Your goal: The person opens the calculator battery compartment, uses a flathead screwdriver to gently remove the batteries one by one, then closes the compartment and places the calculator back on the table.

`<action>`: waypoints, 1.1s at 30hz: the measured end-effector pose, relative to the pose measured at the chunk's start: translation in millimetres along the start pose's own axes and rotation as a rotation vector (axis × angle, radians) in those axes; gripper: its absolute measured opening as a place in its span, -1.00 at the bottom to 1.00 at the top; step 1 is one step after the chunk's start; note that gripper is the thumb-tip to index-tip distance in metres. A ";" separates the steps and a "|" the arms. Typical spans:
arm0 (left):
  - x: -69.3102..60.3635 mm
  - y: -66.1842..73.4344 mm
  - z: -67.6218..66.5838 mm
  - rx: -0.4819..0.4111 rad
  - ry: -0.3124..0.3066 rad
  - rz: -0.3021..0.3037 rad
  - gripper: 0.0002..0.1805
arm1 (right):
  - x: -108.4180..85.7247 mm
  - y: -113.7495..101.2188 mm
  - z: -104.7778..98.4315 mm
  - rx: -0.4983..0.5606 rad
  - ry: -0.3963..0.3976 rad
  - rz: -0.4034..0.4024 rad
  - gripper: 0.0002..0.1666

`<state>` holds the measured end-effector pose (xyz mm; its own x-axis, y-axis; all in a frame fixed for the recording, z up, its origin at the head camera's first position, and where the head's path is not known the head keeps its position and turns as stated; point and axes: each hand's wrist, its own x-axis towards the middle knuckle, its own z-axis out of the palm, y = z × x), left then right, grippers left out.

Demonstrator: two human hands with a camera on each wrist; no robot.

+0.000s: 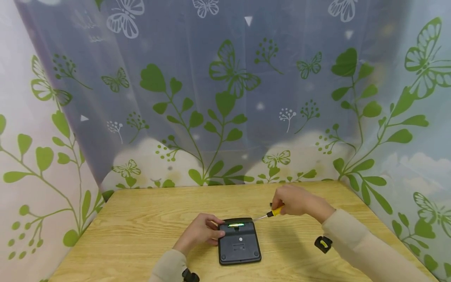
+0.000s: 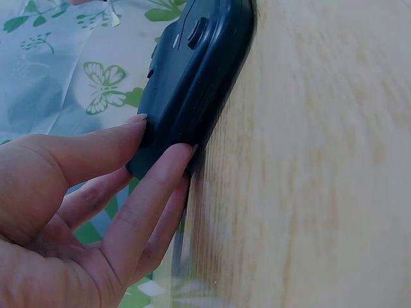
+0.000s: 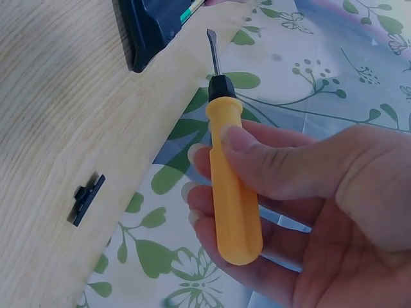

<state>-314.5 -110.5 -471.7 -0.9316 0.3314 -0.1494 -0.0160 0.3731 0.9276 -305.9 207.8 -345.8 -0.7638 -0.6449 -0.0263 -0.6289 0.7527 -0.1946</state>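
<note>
A black calculator (image 1: 240,247) lies back side up on the table, its battery slot uncovered and a greenish battery (image 1: 236,225) showing inside. The left hand (image 1: 202,231) grips its upper left edge, thumb on the back and fingers along the side, as the left wrist view also shows on the calculator (image 2: 186,83). In the right hand (image 1: 294,199) is a flat-tipped screwdriver (image 3: 236,192) with a yellow handle, pinched between thumb and fingers. Its metal shaft points left to the calculator's upper right corner; whether the tip touches cannot be told.
A small black cover (image 3: 87,199) lies on the wooden table (image 1: 155,207), beyond the screwdriver and partly hidden by the right hand in the head view. A curtain (image 1: 190,156) with leaves and butterflies hangs behind the table and along both sides.
</note>
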 end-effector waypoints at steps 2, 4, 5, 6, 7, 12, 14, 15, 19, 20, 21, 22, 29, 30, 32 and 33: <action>0.0 0.2 0.2 0.003 0.002 0.000 -0.58 | 1.2 -0.4 -0.1 -0.002 -0.001 0.006 -0.76; -0.2 0.2 0.2 0.007 0.003 0.001 -0.58 | 2.3 -0.8 -0.3 -0.011 -0.003 0.020 -0.76; -0.3 0.2 0.1 0.007 0.003 0.001 -0.58 | 3.0 -1.1 -0.3 -0.017 -0.006 0.027 -0.76; -0.5 0.3 0.0 0.008 0.002 0.000 -0.58 | 3.5 -1.4 -0.2 -0.022 -0.012 0.036 -0.75; -0.6 0.4 -0.1 0.008 0.002 0.000 -0.58 | 4.0 -1.8 -0.3 -0.028 -0.016 0.042 -0.74; 0.1 -0.3 -0.2 0.008 -0.004 -0.003 -0.58 | 6.0 -4.3 0.0 -0.051 -0.039 0.048 -0.67; 0.5 -0.6 -0.2 0.009 -0.003 -0.004 -0.58 | 7.1 -5.1 0.1 -0.059 -0.046 0.046 -0.66; 0.5 -0.7 -0.2 0.008 -0.002 -0.005 -0.58 | 7.8 -5.5 0.1 -0.064 -0.048 0.044 -0.66; 0.6 -0.4 0.0 0.005 -0.003 -0.005 -0.59 | 11.3 -6.9 0.2 -0.080 -0.062 0.040 -0.65; 0.5 0.0 0.1 0.003 -0.004 -0.004 -0.59 | 12.3 -7.4 0.2 -0.081 -0.065 0.041 -0.65; 0.6 0.1 0.0 0.003 -0.004 -0.003 -0.59 | 13.3 -8.1 0.1 -0.082 -0.070 0.044 -0.65; 0.2 0.6 -0.1 0.003 -0.006 -0.002 -0.59 | 14.4 -8.9 -0.2 -0.082 -0.074 0.047 -0.65; -0.8 2.4 -0.6 0.009 -0.002 0.004 -0.59 | 21.2 -14.4 -2.3 -0.074 -0.103 0.073 -0.64; -0.8 2.1 -0.6 0.007 -0.002 0.006 -0.59 | 22.2 -14.7 -2.3 -0.076 -0.108 0.077 -0.64; -0.7 1.3 -0.4 0.002 -0.003 0.005 -0.59 | 24.0 -15.4 -1.8 -0.092 -0.123 0.079 -0.65; -0.7 1.0 -0.1 0.000 -0.004 0.004 -0.59 | 24.9 -15.6 -1.3 -0.101 -0.130 0.079 -0.65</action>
<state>-313.9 -110.5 -470.6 -0.9303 0.3362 -0.1468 -0.0122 0.3715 0.9283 -315.3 180.1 -342.2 -0.7900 -0.5903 -0.1658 -0.5845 0.8067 -0.0872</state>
